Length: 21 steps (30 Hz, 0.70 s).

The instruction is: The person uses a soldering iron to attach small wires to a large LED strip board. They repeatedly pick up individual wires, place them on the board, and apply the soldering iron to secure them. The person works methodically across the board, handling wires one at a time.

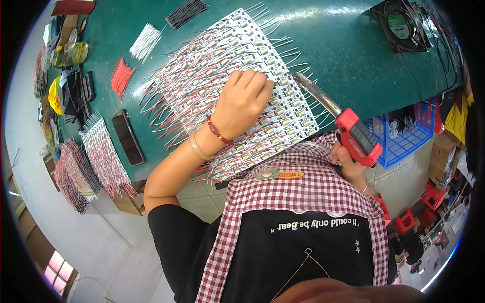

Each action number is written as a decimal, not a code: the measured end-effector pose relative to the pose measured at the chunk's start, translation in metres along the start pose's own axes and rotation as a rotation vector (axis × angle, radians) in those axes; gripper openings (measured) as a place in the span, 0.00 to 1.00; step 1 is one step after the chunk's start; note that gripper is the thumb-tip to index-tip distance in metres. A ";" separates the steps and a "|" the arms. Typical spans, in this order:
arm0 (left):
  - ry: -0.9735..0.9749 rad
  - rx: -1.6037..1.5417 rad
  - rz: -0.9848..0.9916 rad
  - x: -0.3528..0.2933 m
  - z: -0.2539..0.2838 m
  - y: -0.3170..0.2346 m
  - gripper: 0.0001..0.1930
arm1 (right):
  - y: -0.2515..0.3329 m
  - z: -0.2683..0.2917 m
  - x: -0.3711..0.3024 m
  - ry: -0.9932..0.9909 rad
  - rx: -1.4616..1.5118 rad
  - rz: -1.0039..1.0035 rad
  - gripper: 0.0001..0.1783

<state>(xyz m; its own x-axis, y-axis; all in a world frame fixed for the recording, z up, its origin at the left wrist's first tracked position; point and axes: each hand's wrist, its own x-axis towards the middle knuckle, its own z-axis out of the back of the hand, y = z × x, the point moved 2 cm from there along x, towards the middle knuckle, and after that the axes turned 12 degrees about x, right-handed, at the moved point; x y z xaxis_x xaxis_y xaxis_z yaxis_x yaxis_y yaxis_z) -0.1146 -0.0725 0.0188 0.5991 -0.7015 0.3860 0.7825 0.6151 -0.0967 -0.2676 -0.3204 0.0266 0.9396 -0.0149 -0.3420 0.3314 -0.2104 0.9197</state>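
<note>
A white panel of small circuit boards lies on the green table, with rows of small components and many thin red, white and black wires sticking out along it. Above the panel's middle is my left hand, its fingers curled closed at the boards; what they pinch is hidden under the knuckles. My right hand, close to my apron, grips the red and black handle of a soldering iron. The iron's metal barrel slants up to the left, its tip over the panel's right edge near my left fingers.
Bundles of red wires, white wires and black wires lie beyond the panel. A phone and another wired panel are at left. A fan stands far right, above a blue crate.
</note>
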 end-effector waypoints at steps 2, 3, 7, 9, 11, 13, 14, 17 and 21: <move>0.002 0.032 -0.008 0.001 0.001 0.000 0.11 | -0.001 0.002 -0.001 -0.007 0.003 -0.002 0.07; 0.001 0.046 -0.012 0.002 0.001 0.000 0.11 | -0.001 0.002 -0.002 -0.009 0.003 -0.002 0.07; -0.013 0.068 -0.011 0.002 0.001 0.000 0.12 | 0.000 0.004 -0.003 0.026 0.018 0.019 0.09; -0.037 0.086 -0.008 0.004 0.008 -0.001 0.12 | -0.001 0.006 -0.004 0.045 0.033 0.009 0.08; -0.039 0.049 0.015 0.003 0.016 -0.006 0.13 | -0.003 0.012 -0.007 0.066 0.031 -0.031 0.07; -0.031 -0.027 0.010 -0.003 0.009 -0.011 0.13 | -0.009 0.017 -0.015 0.045 -0.044 -0.021 0.06; -0.027 -0.063 0.009 -0.005 0.007 -0.014 0.13 | -0.012 0.019 -0.018 0.037 -0.082 -0.016 0.07; 0.025 -0.085 0.034 -0.006 0.006 -0.015 0.14 | -0.019 0.024 -0.020 0.047 -0.193 -0.053 0.10; 0.012 -0.091 0.014 -0.004 0.004 -0.015 0.14 | -0.030 0.031 -0.024 0.050 -0.301 -0.015 0.11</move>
<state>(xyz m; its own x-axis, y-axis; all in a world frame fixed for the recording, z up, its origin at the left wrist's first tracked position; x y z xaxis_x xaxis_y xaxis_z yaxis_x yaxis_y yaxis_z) -0.1297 -0.0775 0.0220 0.6114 -0.6979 0.3730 0.7860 0.5899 -0.1848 -0.3031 -0.3443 0.0015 0.9350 0.0361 -0.3529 0.3487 0.0887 0.9330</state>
